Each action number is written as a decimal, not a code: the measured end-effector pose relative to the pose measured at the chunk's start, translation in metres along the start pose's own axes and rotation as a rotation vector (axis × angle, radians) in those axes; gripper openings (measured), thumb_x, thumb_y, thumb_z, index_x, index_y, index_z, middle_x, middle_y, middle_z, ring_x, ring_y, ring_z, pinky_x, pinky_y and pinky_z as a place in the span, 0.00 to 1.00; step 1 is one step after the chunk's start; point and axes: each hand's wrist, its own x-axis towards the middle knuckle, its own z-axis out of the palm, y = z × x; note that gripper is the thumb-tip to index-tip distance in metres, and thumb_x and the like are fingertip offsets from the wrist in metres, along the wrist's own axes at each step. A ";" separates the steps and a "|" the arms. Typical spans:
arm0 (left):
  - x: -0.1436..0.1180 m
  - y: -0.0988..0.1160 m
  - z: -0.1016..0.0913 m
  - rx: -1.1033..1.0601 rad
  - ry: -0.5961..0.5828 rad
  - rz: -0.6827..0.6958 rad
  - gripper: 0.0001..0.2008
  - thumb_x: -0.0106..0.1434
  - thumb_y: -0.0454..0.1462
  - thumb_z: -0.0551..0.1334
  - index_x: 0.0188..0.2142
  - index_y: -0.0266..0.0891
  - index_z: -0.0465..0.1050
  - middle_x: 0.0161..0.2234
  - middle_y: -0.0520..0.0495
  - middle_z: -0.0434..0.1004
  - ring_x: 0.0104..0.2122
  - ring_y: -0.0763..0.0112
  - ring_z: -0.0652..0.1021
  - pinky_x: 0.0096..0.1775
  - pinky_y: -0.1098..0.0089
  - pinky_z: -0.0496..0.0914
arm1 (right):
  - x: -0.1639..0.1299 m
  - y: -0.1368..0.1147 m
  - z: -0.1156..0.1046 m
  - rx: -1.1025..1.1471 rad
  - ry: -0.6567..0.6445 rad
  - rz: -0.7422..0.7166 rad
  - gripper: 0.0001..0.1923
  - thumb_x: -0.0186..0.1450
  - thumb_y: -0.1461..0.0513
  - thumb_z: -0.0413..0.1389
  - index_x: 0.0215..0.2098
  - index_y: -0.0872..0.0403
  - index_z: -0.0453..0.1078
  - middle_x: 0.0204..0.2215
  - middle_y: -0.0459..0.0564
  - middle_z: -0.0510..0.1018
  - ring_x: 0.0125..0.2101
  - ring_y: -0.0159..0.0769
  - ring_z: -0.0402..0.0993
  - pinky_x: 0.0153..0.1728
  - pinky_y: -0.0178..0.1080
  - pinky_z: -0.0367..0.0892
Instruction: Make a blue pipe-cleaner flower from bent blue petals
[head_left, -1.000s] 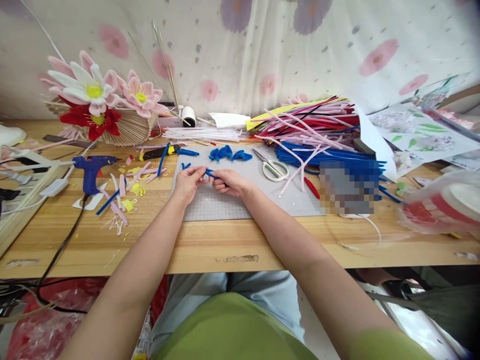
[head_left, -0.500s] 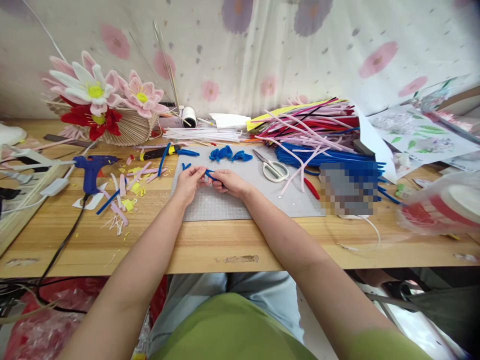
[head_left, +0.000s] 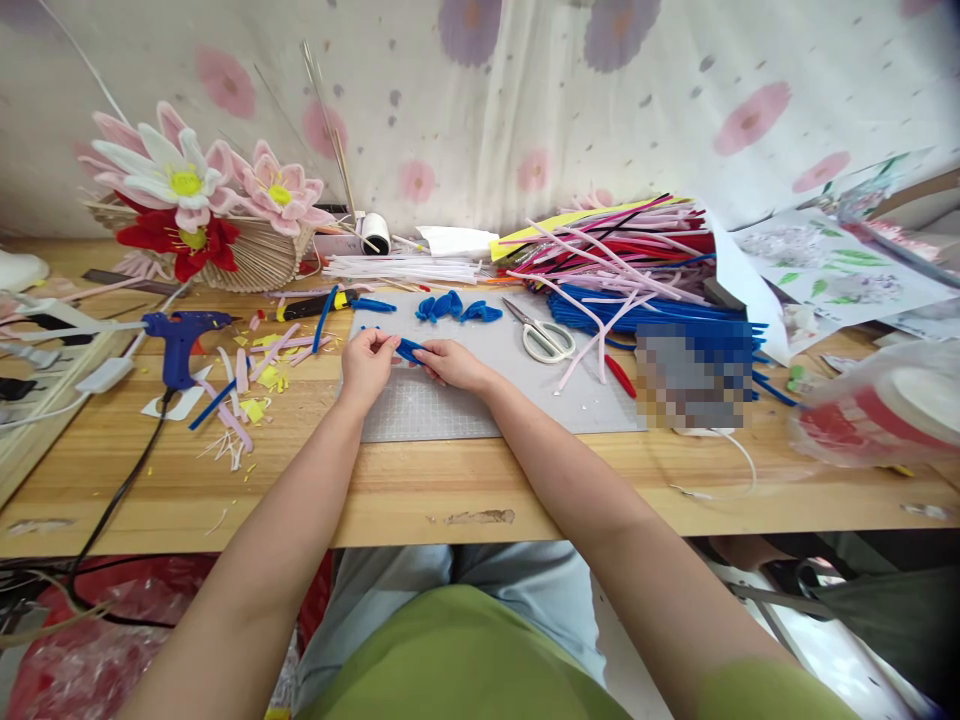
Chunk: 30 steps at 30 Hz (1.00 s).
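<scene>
Between my two hands is a short piece of blue pipe cleaner [head_left: 409, 349], looking folded or doubled. My left hand [head_left: 368, 366] pinches its left end, and my right hand [head_left: 453, 363] has its fingers closed on the right end. Both hands hover over the left part of a grey cutting mat [head_left: 480, 400]. Just beyond them on the mat lie several shaped blue pipe cleaner pieces [head_left: 448, 305]. Scissors with pale handles [head_left: 548, 341] rest to the right of these. The fingers partly hide the held piece.
A blue glue gun [head_left: 180, 345] stands at left near pink and yellow scraps [head_left: 259, 375]. Behind are fuzzy flowers [head_left: 185, 185] and a yellow-black cutter [head_left: 315, 305]. Bundled blue pipe cleaners [head_left: 667, 325] lie right, a plastic-wrapped cup [head_left: 885, 405] farther right.
My hands have moved slightly apart, the left one shifting a little left. More of the blue pipe cleaner piece shows between them. The view has shifted slightly.
</scene>
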 end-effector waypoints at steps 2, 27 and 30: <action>-0.002 0.002 0.000 -0.005 0.033 0.029 0.08 0.50 0.39 0.64 0.23 0.36 0.68 0.21 0.55 0.67 0.20 0.80 0.69 0.23 0.77 0.70 | 0.002 0.001 0.004 0.048 0.023 0.023 0.10 0.65 0.61 0.47 0.28 0.57 0.64 0.12 0.37 0.59 0.12 0.21 0.54 0.15 0.28 0.50; -0.022 0.023 0.013 -0.387 -0.465 -0.329 0.17 0.55 0.45 0.62 0.38 0.34 0.72 0.14 0.56 0.63 0.14 0.77 0.66 0.16 0.74 0.64 | -0.003 -0.001 0.005 0.634 -0.194 0.118 0.11 0.65 0.59 0.49 0.28 0.58 0.62 0.17 0.42 0.68 0.19 0.25 0.67 0.22 0.30 0.68; -0.021 0.025 0.011 -0.423 -0.453 -0.374 0.15 0.55 0.43 0.62 0.37 0.34 0.73 0.17 0.52 0.69 0.15 0.77 0.68 0.17 0.75 0.64 | -0.006 -0.005 0.000 0.560 -0.232 0.180 0.13 0.65 0.56 0.49 0.30 0.58 0.64 0.21 0.48 0.74 0.24 0.28 0.71 0.25 0.33 0.71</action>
